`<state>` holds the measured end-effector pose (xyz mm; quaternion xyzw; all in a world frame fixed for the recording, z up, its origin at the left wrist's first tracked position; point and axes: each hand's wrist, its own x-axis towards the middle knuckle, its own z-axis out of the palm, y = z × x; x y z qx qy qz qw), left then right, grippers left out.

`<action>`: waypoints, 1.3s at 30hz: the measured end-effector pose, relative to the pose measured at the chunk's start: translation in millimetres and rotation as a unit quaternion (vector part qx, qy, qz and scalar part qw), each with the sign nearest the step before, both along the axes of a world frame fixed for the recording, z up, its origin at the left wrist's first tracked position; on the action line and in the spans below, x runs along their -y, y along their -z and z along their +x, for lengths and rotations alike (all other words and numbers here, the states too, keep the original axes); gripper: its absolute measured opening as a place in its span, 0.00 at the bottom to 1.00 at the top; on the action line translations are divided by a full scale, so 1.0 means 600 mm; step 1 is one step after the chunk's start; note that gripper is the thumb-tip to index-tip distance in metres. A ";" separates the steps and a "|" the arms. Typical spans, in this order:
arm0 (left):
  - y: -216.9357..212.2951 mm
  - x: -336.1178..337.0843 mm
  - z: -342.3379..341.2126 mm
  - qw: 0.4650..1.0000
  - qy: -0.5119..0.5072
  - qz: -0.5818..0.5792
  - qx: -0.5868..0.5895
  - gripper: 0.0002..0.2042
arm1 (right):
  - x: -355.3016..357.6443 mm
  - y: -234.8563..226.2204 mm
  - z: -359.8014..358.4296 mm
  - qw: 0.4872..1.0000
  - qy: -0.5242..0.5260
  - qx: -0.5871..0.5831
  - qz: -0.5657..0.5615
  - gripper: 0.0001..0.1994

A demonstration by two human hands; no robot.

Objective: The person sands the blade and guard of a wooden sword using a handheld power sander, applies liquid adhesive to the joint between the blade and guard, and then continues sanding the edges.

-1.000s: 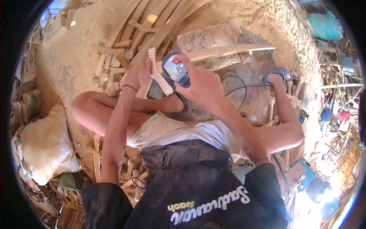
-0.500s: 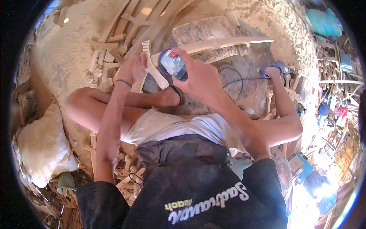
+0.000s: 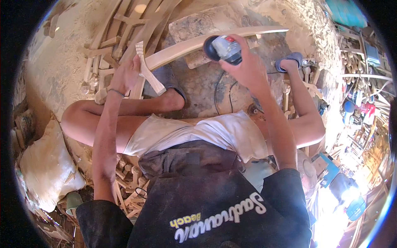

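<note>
My left hand (image 3: 127, 74) is closed around the near end of a long curved wooden sword (image 3: 182, 50), just behind its crosspiece (image 3: 152, 79). Pencil-like dark lines mark the crosspiece's far end. From there the pale blade runs off to the right and tapers to a tip. In my right hand (image 3: 250, 68) is an angle grinder (image 3: 228, 48), grey-blue with a red patch and a dark round disc. The disc is held at the blade's near edge, about midway along; whether it touches the wood I cannot tell.
Several similar wooden pieces (image 3: 120, 35) are stacked at the far left. A dusty slab (image 3: 198, 27) lies under the blade. A black cord (image 3: 216, 97) loops over the floor by my sandalled foot (image 3: 289, 64). A white sack (image 3: 49, 165) sits at left; a fan (image 3: 305, 172) stands at right.
My right hand has carried the grinder rightward along the blade, away from the crosspiece. The left hand keeps its hold on the sword, and the whole view has shifted slightly.
</note>
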<state>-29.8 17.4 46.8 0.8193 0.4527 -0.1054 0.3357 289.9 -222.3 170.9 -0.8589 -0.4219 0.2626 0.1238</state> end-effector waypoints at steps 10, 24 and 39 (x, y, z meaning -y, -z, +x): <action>0.029 -0.014 -0.015 0.998 0.044 0.025 0.023 0.39 | 0.066 0.079 0.212 0.990 0.099 0.087 0.058 0.41; 0.054 -0.079 -0.042 0.990 0.138 0.039 -0.001 0.17 | -0.023 -0.004 -0.076 0.996 -0.055 -0.062 0.034 0.41; 0.077 -0.098 -0.066 0.976 0.197 0.095 0.000 0.20 | 0.055 0.073 0.115 0.996 0.055 -0.013 0.068 0.42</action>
